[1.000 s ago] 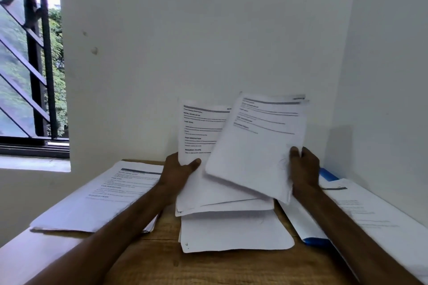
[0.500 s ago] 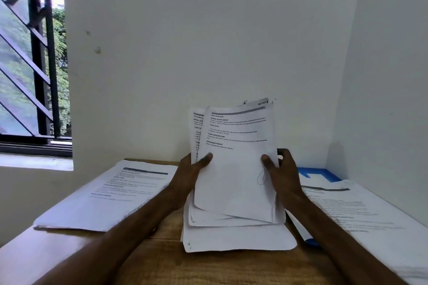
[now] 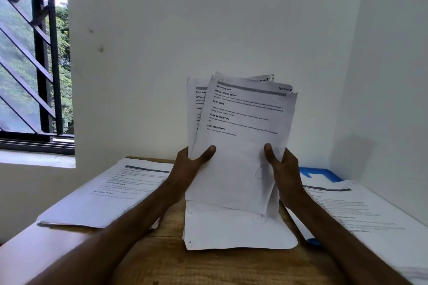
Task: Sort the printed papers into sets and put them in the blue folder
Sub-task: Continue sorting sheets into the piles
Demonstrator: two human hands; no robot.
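Head view: the upright sheaf of white printed sheets (image 3: 240, 146) hides most of the fingers behind it; only the thumbs press on its front. The left hand (image 3: 192, 164) clamps its left edge and the right hand (image 3: 281, 169) its right edge. The top corners are creased and ragged, and a rear sheet juts out at the left with its text cut off. The sheaf's lower edge meets a flat pile of blank-faced white paper (image 3: 238, 229) on the rough brown wooden table (image 3: 208, 266). The glossy blue folder (image 3: 322, 173) lies at the right, mostly buried under a blurred stack of printed pages (image 3: 361, 213), with only a far corner and a near rounded tip showing. Another printed stack (image 3: 111, 192) lies at the left, its small print unreadable.
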